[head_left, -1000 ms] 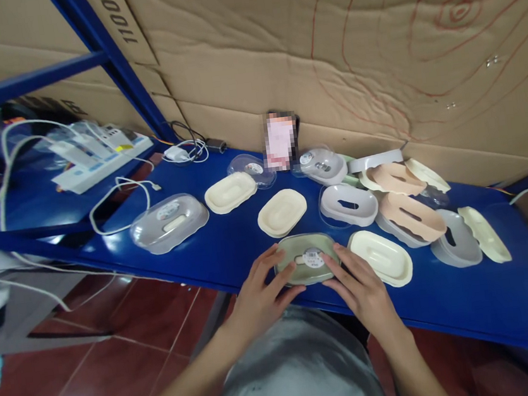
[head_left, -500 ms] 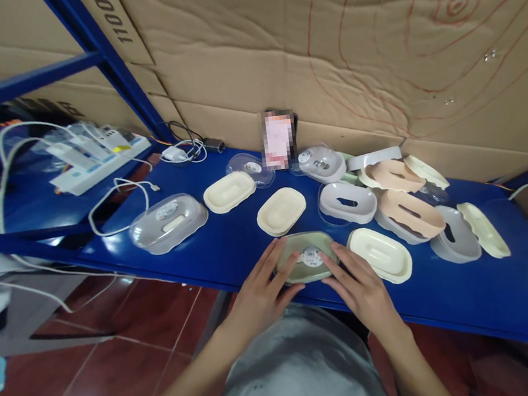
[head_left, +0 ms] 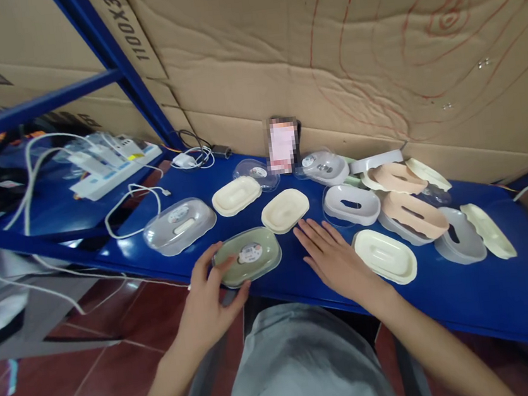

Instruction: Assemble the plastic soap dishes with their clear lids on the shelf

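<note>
Left hand (head_left: pixel 207 300) cups the green lidded soap box (head_left: pixel 248 264) (sticker on lid) at the blue shelf (head_left: pixel 471 301) front edge, lower centre; right hand (head_left: pixel 335 260) spread flat on shelf, touching nothing, just below the cream tray (head_left: pixel 285 210).

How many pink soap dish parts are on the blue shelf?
2: one pink oval plastic tray near the cardboard wall, another pink slotted tray just in front of it, both right of the right hand. More may be hidden underneath.

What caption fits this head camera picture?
Left hand holds a clear-lidded green oval soap dish; right hand lies flat on the blue shelf.
</note>
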Action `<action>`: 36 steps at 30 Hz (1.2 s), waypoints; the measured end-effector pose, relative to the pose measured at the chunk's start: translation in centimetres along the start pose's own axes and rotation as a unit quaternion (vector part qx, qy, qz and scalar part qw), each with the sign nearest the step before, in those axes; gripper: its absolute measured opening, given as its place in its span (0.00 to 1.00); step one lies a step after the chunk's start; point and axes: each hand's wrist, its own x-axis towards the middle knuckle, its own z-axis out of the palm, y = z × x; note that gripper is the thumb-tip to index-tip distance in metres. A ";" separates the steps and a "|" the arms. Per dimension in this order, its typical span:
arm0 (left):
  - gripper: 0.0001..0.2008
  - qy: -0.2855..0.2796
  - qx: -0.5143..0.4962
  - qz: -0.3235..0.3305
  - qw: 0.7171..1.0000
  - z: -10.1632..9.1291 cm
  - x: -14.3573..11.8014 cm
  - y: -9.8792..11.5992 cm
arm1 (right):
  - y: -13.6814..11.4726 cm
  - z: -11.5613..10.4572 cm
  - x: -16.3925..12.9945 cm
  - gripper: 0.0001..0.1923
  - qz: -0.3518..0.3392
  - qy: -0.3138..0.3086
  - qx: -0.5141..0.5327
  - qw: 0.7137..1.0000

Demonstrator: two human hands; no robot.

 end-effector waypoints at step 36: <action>0.21 -0.022 -0.060 0.197 0.978 7.1 2.7 6.4 | 2.3 -2.9 -5.1 0.18 0.087 0.144 0.002 0.986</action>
